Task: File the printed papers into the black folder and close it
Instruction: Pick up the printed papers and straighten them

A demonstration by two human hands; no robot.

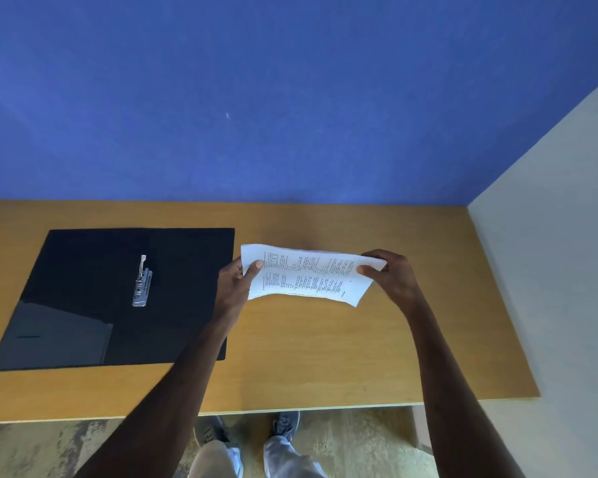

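A thin stack of printed white papers [308,274] hangs in the air above the wooden desk, slightly bowed. My left hand [235,284] pinches its left edge with the thumb on top. My right hand [390,274] grips its right edge. The black folder [83,305] lies open and flat on the left part of the desk, just left of my left hand. A silver metal clip mechanism [142,282] sits at the folder's middle, with its lever raised.
The wooden desk [325,357] meets a blue wall [256,98] at the back and a pale wall [567,236] on the right. Below the desk's front edge I see my shoes [283,426] on patterned flooring.
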